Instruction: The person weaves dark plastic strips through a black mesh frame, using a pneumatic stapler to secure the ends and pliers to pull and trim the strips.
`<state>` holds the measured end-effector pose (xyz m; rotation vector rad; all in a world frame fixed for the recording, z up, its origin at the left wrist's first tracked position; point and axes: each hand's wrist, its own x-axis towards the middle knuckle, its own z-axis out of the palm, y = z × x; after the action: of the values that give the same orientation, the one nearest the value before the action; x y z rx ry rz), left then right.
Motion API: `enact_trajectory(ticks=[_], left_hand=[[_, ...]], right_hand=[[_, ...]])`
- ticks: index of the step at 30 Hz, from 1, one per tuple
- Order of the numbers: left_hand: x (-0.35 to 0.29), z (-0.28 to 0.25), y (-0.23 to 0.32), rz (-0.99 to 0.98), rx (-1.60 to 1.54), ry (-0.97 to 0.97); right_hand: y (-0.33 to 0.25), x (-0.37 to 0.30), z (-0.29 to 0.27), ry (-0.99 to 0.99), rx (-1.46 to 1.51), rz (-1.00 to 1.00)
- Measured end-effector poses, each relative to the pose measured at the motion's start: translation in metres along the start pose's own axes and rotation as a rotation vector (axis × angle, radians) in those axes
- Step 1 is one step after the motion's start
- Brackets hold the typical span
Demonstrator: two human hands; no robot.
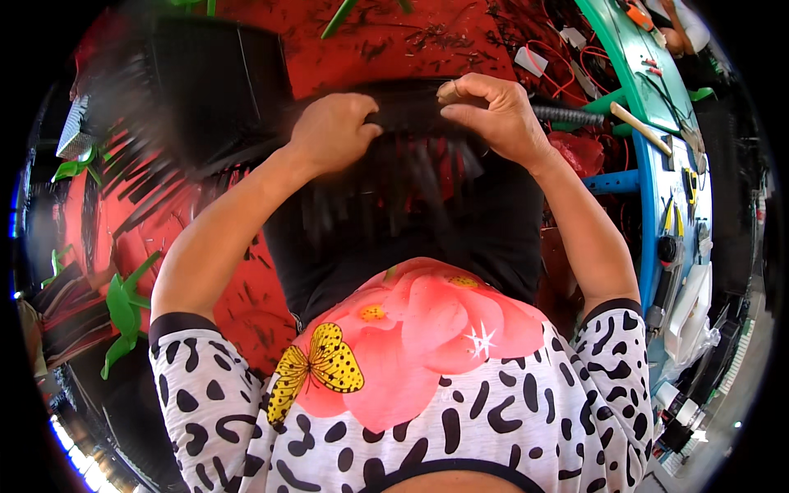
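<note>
A long black fringed strip (403, 107) stretches across my lap, much of it smeared by motion. Thin dark pieces hang from it, and its left part fans out into many dark slats (148, 177). My left hand (333, 131) is closed on the strip, thumb and forefinger toward the middle. On the other side, my right hand (497, 115) grips it between thumb and bent fingers; a tan covering shows on one fingertip. Past the right hand, a ridged dark rod-like end (567, 115) sticks out.
Black box-shaped object (214, 82) stands at far left. Dark scraps litter the red floor (320, 49). A green and blue bench edge (649, 189) on the right carries a hammer (641, 127), pliers (674, 222) and other tools. Red cords lie near it. Part of another person (686, 29) shows at upper right.
</note>
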<state>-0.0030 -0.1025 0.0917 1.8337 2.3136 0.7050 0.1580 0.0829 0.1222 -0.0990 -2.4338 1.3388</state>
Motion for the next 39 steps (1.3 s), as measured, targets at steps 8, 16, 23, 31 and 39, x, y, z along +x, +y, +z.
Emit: enact_trajectory(ticks=[8, 16, 23, 31, 39], left_hand=[[0.017, -0.002, 0.005, -0.120, -0.087, -0.005], [0.019, -0.004, -0.004, -0.131, -0.302, -0.069], [0.026, -0.006, 0.002, -0.246, -0.334, -0.180], [0.025, -0.001, 0.007, -0.202, -0.136, -0.119], [0.018, 0.001, 0.009, -0.169, -0.177, 0.021]], right_hand=[[0.011, 0.006, 0.009, -0.064, 0.021, 0.108], [0.004, 0.023, 0.008, -0.122, -0.210, -0.054], [0.005, 0.020, 0.015, -0.090, -0.321, -0.055], [0.008, 0.021, 0.025, -0.007, -0.408, -0.100], [0.009, 0.018, 0.028, -0.011, -0.457, -0.086]])
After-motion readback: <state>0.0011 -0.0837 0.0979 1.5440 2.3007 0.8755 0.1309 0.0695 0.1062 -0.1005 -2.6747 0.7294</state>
